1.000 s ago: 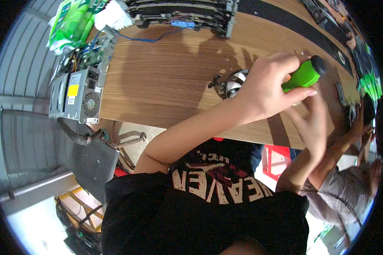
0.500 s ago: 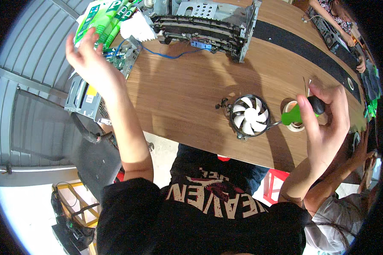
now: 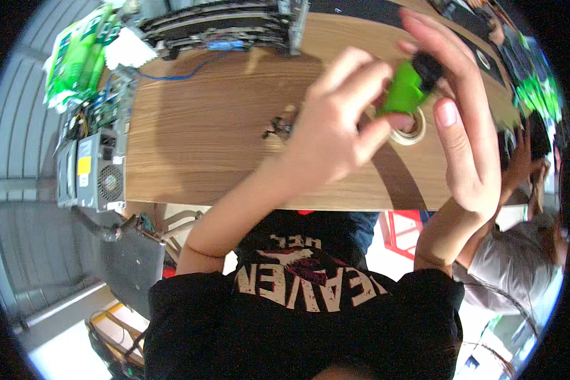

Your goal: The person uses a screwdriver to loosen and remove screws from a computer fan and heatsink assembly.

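A screwdriver with a green and black handle (image 3: 404, 92) is raised above the table. My left hand (image 3: 335, 117) is closed around the green part, its thumb below; motion blurs it slightly. My right hand (image 3: 472, 126) is beside the black end, with the thumb apart and the index finger stretched out. Some right fingertips show behind the handle; whether they touch it is unclear. Below the handle lies a roll of tape (image 3: 415, 134), partly covered. Small dark pieces (image 3: 277, 128) lie left of my left hand. The white-bladed fan is hidden behind that hand.
An opened metal and black machine frame (image 3: 221, 25) stands at the far edge, trailing a blue cable (image 3: 183, 77). At the left are green packs (image 3: 76, 54), a circuit board (image 3: 111, 114) and a metal power supply box (image 3: 101, 177). Another person's sleeve (image 3: 519, 259) is close at right.
My left hand has swung from the far left to the screwdriver and closed on it. My right hand has loosened its fingers around the handle. The view has shifted, moving the table contents up and left.
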`<state>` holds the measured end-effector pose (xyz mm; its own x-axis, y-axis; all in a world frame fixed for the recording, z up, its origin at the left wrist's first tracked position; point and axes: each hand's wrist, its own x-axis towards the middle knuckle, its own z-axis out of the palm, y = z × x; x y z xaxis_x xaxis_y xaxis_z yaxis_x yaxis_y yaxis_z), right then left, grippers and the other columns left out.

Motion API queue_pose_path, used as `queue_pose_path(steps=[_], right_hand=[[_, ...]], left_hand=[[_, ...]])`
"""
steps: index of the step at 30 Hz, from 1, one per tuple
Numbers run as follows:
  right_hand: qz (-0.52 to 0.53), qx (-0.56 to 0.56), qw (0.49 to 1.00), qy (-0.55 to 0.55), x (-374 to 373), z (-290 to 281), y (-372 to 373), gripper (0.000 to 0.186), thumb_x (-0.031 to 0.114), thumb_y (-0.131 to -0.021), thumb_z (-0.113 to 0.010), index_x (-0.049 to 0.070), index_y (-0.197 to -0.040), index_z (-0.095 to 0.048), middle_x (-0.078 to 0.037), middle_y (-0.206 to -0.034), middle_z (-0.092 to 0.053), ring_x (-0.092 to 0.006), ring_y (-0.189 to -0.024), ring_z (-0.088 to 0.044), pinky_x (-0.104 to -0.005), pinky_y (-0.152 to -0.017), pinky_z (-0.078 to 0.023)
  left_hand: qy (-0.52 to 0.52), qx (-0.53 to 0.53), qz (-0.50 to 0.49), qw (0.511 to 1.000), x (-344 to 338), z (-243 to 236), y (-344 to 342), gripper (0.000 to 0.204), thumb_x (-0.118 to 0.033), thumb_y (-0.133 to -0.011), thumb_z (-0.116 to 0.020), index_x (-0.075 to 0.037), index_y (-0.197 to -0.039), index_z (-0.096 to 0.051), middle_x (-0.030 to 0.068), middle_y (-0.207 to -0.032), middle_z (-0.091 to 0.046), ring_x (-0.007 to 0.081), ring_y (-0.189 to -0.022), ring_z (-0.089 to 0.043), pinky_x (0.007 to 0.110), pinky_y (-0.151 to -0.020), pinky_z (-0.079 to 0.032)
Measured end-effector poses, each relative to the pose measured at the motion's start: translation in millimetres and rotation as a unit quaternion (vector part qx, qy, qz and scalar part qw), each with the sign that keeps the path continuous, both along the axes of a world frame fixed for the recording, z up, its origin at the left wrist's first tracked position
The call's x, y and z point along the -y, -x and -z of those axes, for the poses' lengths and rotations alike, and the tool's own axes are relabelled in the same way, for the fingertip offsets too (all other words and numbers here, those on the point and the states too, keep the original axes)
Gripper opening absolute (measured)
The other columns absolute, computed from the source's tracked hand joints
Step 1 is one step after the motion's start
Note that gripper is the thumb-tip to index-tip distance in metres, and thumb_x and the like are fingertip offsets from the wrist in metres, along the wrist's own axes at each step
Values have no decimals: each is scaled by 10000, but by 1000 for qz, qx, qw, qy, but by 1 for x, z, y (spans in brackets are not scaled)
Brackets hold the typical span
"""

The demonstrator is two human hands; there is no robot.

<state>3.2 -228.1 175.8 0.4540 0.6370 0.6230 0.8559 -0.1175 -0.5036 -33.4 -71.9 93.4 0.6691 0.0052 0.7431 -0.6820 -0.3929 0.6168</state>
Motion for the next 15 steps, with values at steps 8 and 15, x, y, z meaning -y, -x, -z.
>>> queue_pose_path(steps=[8,15], right_hand=[[-16,105,976,188,35,-15,-7,361,61,-890,-556,-54,-1232,-582,-207,-1232,-600,-293,-1203,-547,-373,-1025,-411],[-52,106,973,197,31,-14,-3,300,67,-878,-571,-42,-1157,-592,-190,-1140,-610,-290,-1094,-566,-364,-942,-434]], left_hand=[[-84,-13,30,996,-17,-7,-3,303,-109,-718,-819,-12,-967,-677,90,-828,-681,210,-778,-677,309,-696,-529],[82,-290,128,945,-14,-11,1,306,48,-742,-761,31,-1034,-671,50,-944,-711,122,-851,-669,262,-787,-527]])
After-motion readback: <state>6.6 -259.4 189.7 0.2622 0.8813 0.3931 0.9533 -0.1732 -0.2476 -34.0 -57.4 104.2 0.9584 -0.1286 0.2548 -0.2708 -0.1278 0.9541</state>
